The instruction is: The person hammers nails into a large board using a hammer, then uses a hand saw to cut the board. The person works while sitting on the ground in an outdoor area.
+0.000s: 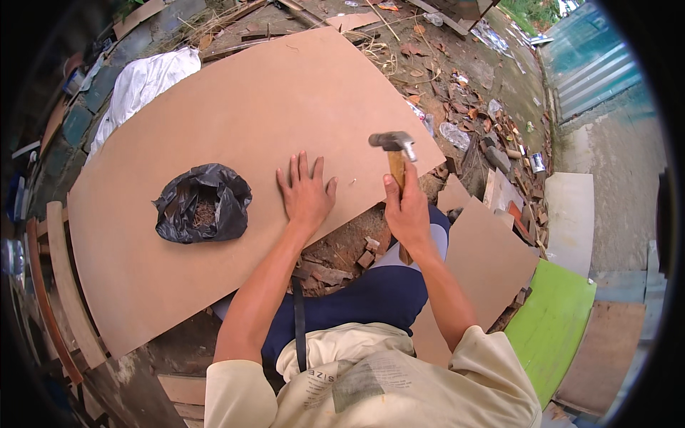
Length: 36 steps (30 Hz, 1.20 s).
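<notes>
A large brown board (285,93) lies in front of me. My left hand (310,194) rests flat on it, fingers spread and holding nothing. My right hand (409,214) is wrapped around the wooden handle of a claw hammer (393,140), raised above the board's right edge with its metal head up. A small nail-like piece (353,180) shows on the board between my hands; whether it is driven in I cannot tell. To the left of my left hand sits an open black plastic bag (173,214) with a heap of thin brownish nails (205,212) inside.
A white sack (146,82) lies past the board's far left edge. Wood strips (68,285) stand at the left. Rubble and litter (457,107) cover the ground at the far right. A smaller brown board (481,257) and a green panel (553,321) lie to my right.
</notes>
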Motion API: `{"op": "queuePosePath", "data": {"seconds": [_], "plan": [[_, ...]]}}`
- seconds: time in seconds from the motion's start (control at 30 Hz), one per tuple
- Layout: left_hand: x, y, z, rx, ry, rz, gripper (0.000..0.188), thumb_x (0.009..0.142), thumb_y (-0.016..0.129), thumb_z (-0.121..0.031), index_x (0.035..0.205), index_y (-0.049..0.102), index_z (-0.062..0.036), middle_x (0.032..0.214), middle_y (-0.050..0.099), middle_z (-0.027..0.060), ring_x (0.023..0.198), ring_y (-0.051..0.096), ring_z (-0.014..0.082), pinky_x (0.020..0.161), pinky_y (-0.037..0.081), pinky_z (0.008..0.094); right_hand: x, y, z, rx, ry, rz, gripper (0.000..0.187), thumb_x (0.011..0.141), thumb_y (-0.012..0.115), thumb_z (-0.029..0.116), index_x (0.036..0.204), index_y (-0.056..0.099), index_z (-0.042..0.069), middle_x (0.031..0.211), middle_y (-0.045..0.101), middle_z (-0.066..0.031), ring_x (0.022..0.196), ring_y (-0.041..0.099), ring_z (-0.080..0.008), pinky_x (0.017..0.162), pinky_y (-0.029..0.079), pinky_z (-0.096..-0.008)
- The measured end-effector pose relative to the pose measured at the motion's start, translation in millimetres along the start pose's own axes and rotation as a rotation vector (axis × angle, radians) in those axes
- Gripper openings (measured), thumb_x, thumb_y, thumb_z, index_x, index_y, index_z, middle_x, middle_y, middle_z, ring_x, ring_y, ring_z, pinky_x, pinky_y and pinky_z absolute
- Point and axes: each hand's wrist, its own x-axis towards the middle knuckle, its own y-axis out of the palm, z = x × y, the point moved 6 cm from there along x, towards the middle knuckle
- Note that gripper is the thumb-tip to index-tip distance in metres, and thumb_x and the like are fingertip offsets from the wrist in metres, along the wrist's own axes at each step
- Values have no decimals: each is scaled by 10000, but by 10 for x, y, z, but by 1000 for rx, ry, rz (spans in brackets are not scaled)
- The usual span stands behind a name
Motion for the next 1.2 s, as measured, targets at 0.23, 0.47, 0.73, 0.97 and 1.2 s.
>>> {"op": "queuePosePath", "data": {"seconds": [0.23,0.47,0.73,0.97,1.2], "plan": [[11,25,-55,-30,18,-2,621,954,590,-470,1480,507,-151,1603,354,185,1516,256,353,1193,126,647,-172,411,-597,-210,41,340,418,1029,549,192,1384,396,33,705,622,-295,695,623,-526,599,444,-561],[35,52,-39,-37,28,-49,613,950,596,-462,1468,520,-142,1588,378,191,1505,279,360,1190,141,648,-85,307,-311,-35,83,98,377,1027,547,216,1325,414,29,727,630,-305,710,626,-534,613,435,-587],[34,21,20,-3,30,-76,617,953,585,-471,1462,525,-127,1580,388,193,1497,292,362,1192,149,642,26,52,74,7,58,33,387,1042,529,204,1330,405,-23,686,626,-285,656,633,-509,576,454,-552],[32,68,23,20,-6,6,633,978,549,-489,1505,472,-147,1608,344,179,1521,241,345,1205,136,623,-50,373,-457,-187,130,302,283,1024,533,197,1192,439,-11,696,626,-318,670,640,-518,579,470,-592],[44,37,-58,2,25,-9,623,975,557,-480,1496,485,-145,1601,354,180,1517,250,348,1204,142,626,-170,433,-612,-92,102,178,291,1033,535,245,1117,439,-17,692,611,-332,689,621,-541,622,456,-603]]}}
